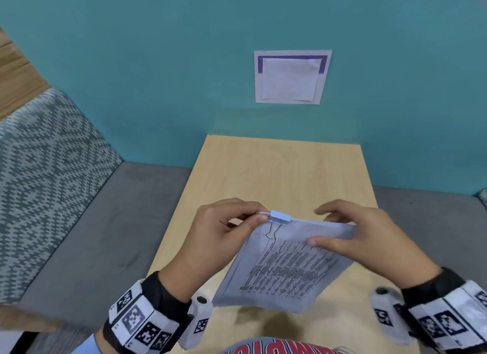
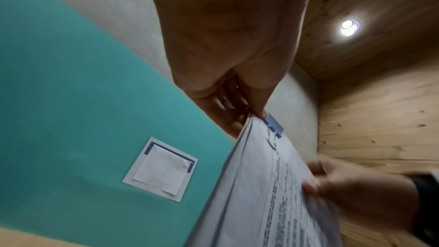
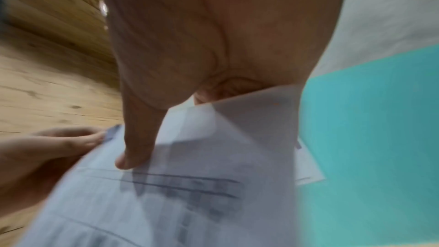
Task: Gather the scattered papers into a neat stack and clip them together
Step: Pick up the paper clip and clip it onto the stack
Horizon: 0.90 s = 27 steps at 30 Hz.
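We held the stack of papers up off the wooden table, tilted, between our two hands. The blue binder clip sat on the stack's top edge near its left corner, with one wire handle folded flat against the printed front sheet.

Our left hand was at that top left corner, right beside the clip; its thumb and fingertips were curled in and pinched the corner of the stack, the fingertip touching the clip's end in the left wrist view. We could not tell whether it also held the clip's other wire handle.

Our right hand took the stack's right edge: the thumb lay on the front sheet, pressing down on the print, and the fingers reached behind the top edge, only partly curled. The right wrist view was blurred, but it showed the thumb on the paper and the fingers behind the sheets.

On the teal wall beyond the table hung a white notice.
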Motion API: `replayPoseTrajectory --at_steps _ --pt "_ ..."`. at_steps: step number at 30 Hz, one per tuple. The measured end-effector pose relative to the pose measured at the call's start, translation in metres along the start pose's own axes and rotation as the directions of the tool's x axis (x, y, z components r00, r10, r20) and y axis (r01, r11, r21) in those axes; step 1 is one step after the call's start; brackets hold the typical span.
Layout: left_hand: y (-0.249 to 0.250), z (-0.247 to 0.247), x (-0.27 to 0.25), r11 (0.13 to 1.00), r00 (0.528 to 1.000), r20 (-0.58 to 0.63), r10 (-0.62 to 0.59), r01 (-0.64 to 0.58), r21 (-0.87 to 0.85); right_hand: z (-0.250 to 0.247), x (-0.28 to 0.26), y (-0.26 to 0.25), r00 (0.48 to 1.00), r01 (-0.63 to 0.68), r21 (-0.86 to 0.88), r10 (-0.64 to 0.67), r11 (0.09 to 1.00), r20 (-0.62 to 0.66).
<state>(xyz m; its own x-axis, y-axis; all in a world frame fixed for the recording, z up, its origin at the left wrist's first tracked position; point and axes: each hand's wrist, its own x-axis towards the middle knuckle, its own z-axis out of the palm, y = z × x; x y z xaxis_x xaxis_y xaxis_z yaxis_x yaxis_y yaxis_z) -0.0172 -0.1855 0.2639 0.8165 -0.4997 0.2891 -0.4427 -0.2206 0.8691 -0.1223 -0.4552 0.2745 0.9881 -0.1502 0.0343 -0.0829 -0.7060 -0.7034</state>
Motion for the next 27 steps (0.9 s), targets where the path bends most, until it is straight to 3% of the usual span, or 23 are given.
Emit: replayPoseTrajectory --at_steps 1,3,6,8,11,14,15,17,19,21,23,25,27 --pt "0.0 -0.002 0.002 0.998 0.999 -0.019 -0.037 0.036 -0.052 -0.009 -0.003 0.012 0.998 -0.05 0.051 0.052 0.997 -0.041" --pt "0.0 -0.007 0.006 0.973 0.99 -0.045 -0.134 0.123 -0.194 -0.017 -0.009 0.04 0.992 -0.104 0.337 0.121 0.936 -0.029" --pt "0.002 -0.007 0.017 0.882 0.955 -0.077 -0.285 0.231 -0.411 0.004 -0.015 0.074 0.981 -0.193 0.685 0.148 0.702 0.124" --pt "-0.002 -0.003 0.025 0.818 0.93 -0.101 -0.354 0.255 -0.515 0.029 -0.013 0.079 0.971 -0.241 0.717 0.16 0.654 0.18" --pt "-0.028 0.003 0.037 0.708 0.889 -0.105 -0.446 0.279 -0.649 0.06 -0.002 0.076 0.966 -0.245 0.707 0.228 0.664 0.12" --pt "-0.071 0.01 0.035 0.678 0.866 0.146 -0.478 0.469 -0.566 0.074 0.009 0.075 0.94 -0.264 0.785 0.33 0.561 0.08" --pt "-0.085 0.014 0.028 0.677 0.827 0.268 -0.494 0.559 -0.479 0.076 0.012 0.077 0.93 -0.274 0.806 0.357 0.525 0.084" --pt "-0.11 0.026 0.008 0.652 0.691 0.476 -0.543 0.705 -0.279 0.08 0.016 0.082 0.902 -0.31 0.832 0.419 0.46 0.105" --pt "-0.134 0.041 -0.015 0.594 0.584 0.559 -0.588 0.781 -0.191 0.087 0.015 0.096 0.859 -0.388 0.843 0.479 0.373 0.183" --pt "-0.154 0.054 -0.031 0.494 0.53 0.548 -0.647 0.839 -0.228 0.098 0.005 0.113 0.804 -0.523 0.798 0.485 0.3 0.345" --pt "-0.175 0.066 -0.04 0.42 0.501 0.514 -0.696 0.865 -0.274 0.113 -0.009 0.129 0.704 -0.678 0.681 0.51 0.277 0.494" --pt "-0.195 0.078 -0.046 0.403 0.475 0.479 -0.738 0.88 -0.253 0.128 -0.023 0.14 0.626 -0.756 0.594 0.568 0.275 0.534" --pt "-0.205 0.087 -0.047 0.383 0.442 0.435 -0.784 0.897 -0.221 0.14 -0.031 0.147 0.6 -0.78 0.552 0.6 0.293 0.53"
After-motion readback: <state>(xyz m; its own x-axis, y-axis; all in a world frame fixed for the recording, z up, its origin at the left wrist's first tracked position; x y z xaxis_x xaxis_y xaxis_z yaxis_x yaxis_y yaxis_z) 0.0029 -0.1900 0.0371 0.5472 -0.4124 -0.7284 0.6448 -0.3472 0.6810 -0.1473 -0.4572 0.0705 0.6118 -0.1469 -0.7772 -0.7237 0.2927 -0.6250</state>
